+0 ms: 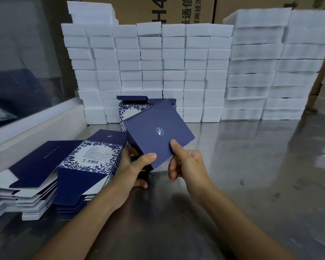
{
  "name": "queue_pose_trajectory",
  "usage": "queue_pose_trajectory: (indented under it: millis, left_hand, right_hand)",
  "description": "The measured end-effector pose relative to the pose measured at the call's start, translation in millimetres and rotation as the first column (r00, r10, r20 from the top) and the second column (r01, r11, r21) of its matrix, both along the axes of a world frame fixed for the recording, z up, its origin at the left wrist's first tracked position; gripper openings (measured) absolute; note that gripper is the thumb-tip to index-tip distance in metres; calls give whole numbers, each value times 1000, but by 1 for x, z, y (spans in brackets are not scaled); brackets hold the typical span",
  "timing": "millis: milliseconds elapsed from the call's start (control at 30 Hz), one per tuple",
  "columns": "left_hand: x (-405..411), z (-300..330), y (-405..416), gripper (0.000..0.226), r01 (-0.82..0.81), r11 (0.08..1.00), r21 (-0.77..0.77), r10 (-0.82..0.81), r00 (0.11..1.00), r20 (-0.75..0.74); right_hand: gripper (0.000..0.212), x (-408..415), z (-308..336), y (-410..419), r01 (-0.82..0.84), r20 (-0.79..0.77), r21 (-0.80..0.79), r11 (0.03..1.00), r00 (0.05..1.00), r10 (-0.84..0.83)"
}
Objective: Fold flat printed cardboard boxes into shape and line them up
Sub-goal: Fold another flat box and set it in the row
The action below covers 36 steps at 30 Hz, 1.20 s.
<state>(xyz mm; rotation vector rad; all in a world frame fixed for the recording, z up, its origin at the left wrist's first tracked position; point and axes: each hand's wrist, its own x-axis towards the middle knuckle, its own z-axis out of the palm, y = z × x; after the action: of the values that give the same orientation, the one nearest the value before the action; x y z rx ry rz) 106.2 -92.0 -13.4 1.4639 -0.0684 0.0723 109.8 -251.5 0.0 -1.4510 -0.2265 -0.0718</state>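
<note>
Left hand (133, 166) fingers hidden behind box (158, 132)

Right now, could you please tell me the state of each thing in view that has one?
Navy box: folded into shape, tilted, held off the table.
Left hand: grips the box.
Right hand: pinches the box's edge.
Floral box: upright, top flap open.
Flat box stacks: unfolded.
White foam blocks: stacked.

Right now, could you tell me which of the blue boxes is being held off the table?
The plain navy box with the white logo, gripped by both hands; the others stand or lie flat.
</note>
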Motion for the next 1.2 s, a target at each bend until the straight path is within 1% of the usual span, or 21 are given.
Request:
queue_pose_trajectory:
  millis: [100,167,233,300,367,433,533,600,633,700,733,767,833,867,933,967,1033,1067,1100,1167,1200]
  left_hand:
    - [0,1,1,86,32,999,-13,-33,999,-7]
    - [-1,1,1,86,51,999,-2,-51,999,1]
    - [-2,1,0,83,61,998,29,-62,998,12]
    - [-3,2,-2,81,54,997,60,-55,998,19]
    - [-3,1,-2,81,43,997,62,-44,999,16]
    - [-2,1,0,81,45,999,25,-45,999,14]
    - [-2,1,0,77,77,995,-57,-77,997,12]
    - [-3,0,-3,74,122,986,-109,-122,992,7]
    - [-3,0,-4,72,142,981,-135,-144,990,-2]
    - [-3,0,-6,66,165,968,-188,-169,986,-8]
    - [-3,0,-5,61,165,960,-227,-172,985,-11]
    - [-2,1,-5,56,158,948,-275,-170,985,-17]
    - [0,1,-3,48,121,919,-375,-144,989,-32]
    - [1,2,-2,48,90,904,-418,-119,992,-43]
    - [3,4,-2,56,18,879,-476,-53,997,-60]
    - [3,4,-2,56,-18,873,-488,-10,998,-56]
    - [6,5,-2,38,-116,866,-487,121,992,-21]
    - [6,6,-1,32,-173,863,-475,194,981,-7]
    - [6,6,-1,31,-215,861,-461,245,970,5]
    - [7,7,0,27,-266,865,-425,308,951,30]
    - [8,9,0,22,-287,868,-404,333,942,47]
  right_hand:
    - [78,2,-1,0,108,-9,49,993,994,-107]
    - [81,5,-3,-6,191,24,56,980,981,-192]
    - [84,8,-9,-12,244,130,-10,970,962,-241]
    - [87,8,-15,-16,274,227,-83,958,941,-249]
    - [86,8,-18,-16,278,253,-105,955,936,-245]
    - [80,10,-16,-16,286,239,-52,957,934,-266]
    - [75,14,-12,-20,387,149,99,917,905,-398]
    - [76,19,-14,-25,471,86,130,872,871,-483]
    - [73,21,-16,-28,499,78,114,859,857,-509]
    - [55,26,-17,-34,494,97,78,866,861,-500]
    - [41,26,-16,-35,450,89,79,890,886,-456]
    - [44,26,-15,-35,385,56,75,920,919,-390]
    - [85,26,-14,-38,257,-23,64,964,966,-256]
    - [97,25,-14,-38,214,-27,58,975,977,-213]
    - [114,19,-11,-35,155,66,51,987,985,-159]
    - [120,18,-11,-33,155,128,44,987,979,-159]
    - [126,18,-10,-30,156,247,-25,987,958,-145]
    - [123,18,-11,-29,156,288,-70,985,949,-130]
    - [117,17,-12,-29,163,317,-125,979,941,-116]
    - [93,16,-15,-28,239,371,-228,944,918,-143]
    - [81,16,-16,-27,290,392,-255,923,903,-175]
